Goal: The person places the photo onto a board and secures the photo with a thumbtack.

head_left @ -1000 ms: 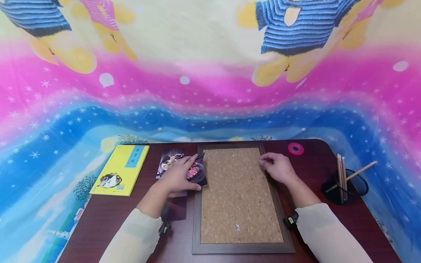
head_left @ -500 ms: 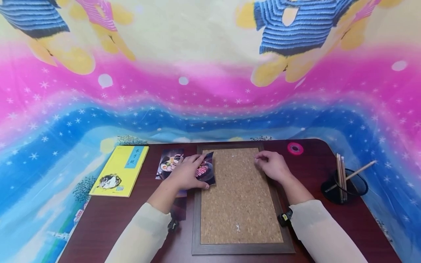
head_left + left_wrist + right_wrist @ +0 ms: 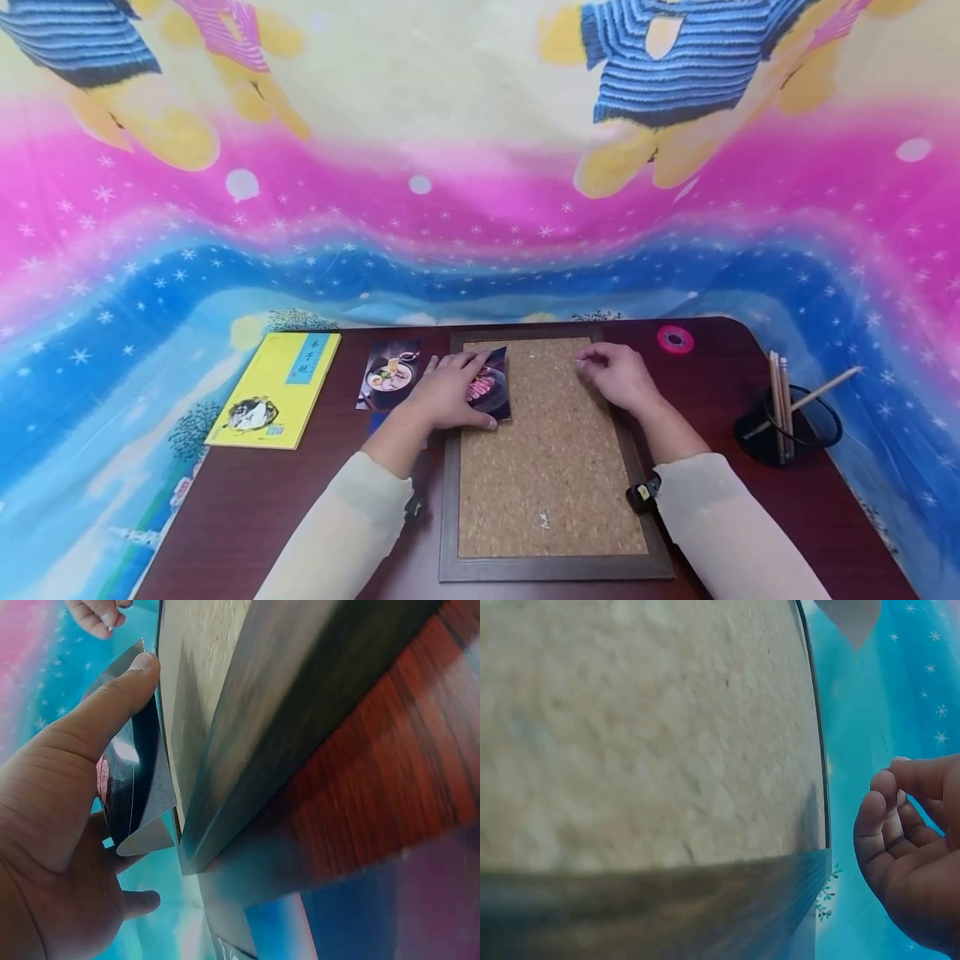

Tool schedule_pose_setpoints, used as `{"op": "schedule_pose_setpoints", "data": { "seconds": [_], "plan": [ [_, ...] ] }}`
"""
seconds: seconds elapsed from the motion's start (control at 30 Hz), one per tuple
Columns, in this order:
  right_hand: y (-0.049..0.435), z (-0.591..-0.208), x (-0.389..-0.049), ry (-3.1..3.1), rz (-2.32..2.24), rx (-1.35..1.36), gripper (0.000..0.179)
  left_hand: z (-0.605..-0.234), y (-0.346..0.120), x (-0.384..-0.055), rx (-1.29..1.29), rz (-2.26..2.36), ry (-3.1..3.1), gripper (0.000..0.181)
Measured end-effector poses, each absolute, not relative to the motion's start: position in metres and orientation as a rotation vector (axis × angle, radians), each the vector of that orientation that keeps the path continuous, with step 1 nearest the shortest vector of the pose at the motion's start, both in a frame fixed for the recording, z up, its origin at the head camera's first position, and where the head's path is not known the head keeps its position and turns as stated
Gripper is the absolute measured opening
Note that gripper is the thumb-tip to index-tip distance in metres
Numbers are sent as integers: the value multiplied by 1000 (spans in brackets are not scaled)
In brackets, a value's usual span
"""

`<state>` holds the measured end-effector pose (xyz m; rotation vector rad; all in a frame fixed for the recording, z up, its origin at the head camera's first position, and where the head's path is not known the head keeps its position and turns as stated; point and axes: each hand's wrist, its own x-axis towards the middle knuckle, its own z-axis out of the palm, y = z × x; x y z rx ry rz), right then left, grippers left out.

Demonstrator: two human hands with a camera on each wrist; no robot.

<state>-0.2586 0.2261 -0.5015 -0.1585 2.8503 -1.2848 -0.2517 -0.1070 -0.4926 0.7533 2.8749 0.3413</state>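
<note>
My left hand (image 3: pixel 450 392) holds a photo print (image 3: pixel 487 392) of sliced meat over the upper left of the framed cork board (image 3: pixel 551 467). In the left wrist view the print (image 3: pixel 139 772) bows between thumb and fingers, its lower corner curling above the board. Over the board's upper right side is my right hand (image 3: pixel 618 375), thumb and forefinger brought together. The right wrist view shows this hand (image 3: pixel 915 847) pinching a tiny pale thing, mostly hidden; its kind I cannot tell. Small whitish bits (image 3: pixel 543 520) show on the cork near its bottom and top.
Left of the board lies a photo of a noodle bowl (image 3: pixel 392 375), with a dark print (image 3: pixel 378 425) partly under my left forearm. Farther left is a yellow book (image 3: pixel 273 392). A pink disc (image 3: pixel 676 339) and a black mesh pencil cup (image 3: pixel 817 429) stand to the right.
My left hand has carried the photo print rightward from beside the frame onto the cork area, uncovering the noodle-bowl photo. My right hand has shifted slightly left over the board.
</note>
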Motion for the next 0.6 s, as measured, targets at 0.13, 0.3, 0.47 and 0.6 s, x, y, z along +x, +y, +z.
{"op": "schedule_pose_setpoints", "data": {
  "seconds": [0.13, 0.3, 0.47, 0.6],
  "plan": [
    [221, -503, -259, 2849, -1291, -159, 21, -496, -100, -255, 746, 309, 2877, 125],
    [214, -507, -261, 2839, -1294, -181, 20, -499, -93, -260, 732, 289, 2868, 125],
    [205, -505, -261, 2827, -1297, -192, 22, -501, -86, -264, 720, 274, 2862, 126],
    [198, -503, -262, 2832, -1289, -194, 23, -502, -82, -266, 715, 266, 2857, 126]
  ]
}}
